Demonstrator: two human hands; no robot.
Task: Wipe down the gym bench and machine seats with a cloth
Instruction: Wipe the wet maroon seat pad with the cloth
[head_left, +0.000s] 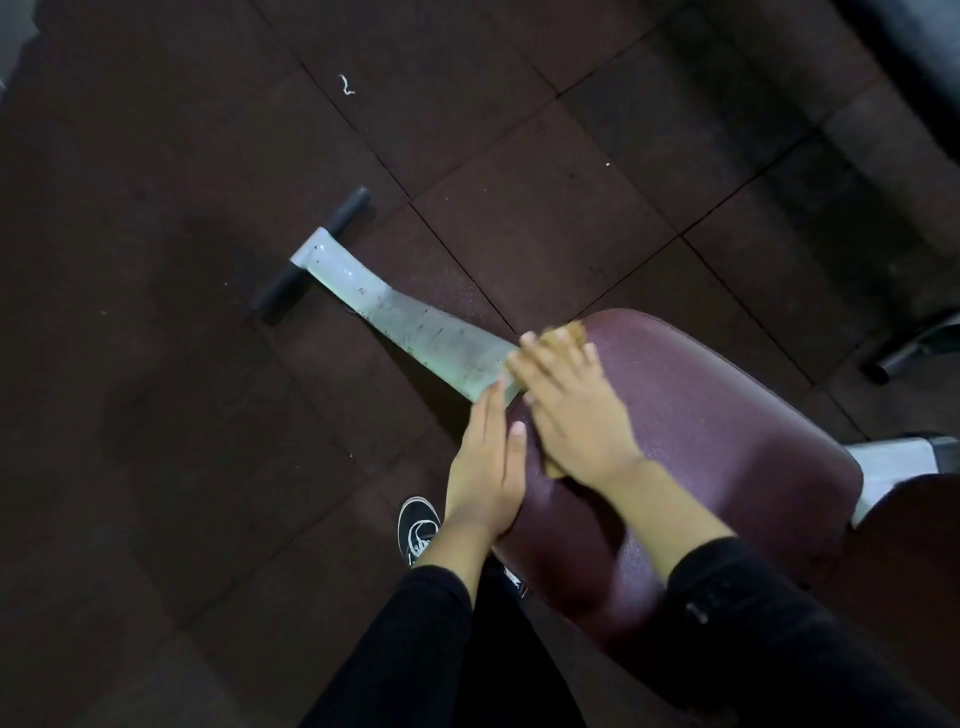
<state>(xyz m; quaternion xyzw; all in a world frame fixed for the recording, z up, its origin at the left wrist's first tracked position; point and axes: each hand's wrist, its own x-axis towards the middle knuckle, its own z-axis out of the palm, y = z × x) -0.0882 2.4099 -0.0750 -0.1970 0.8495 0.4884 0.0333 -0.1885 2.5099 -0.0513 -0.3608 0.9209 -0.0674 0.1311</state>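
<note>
1. Dark rubber-tiled floor lies beneath everything.
2. The maroon padded vinyl desk sits at right on a pale grey metal frame leg ending in a black crossbar foot.
3. Right hand, fingers flat and spread, presses a tan crumpled cloth onto the desk's front end.
4. Left hand, fingers straight, rests against the desk's left edge, holding nothing.
5. A black-and-white shoe stands on the floor below.

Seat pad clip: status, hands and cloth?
Right hand flat on cloth, pressing it to the maroon seat. Left hand open, steadying seat edge. Nothing in the way.
</note>
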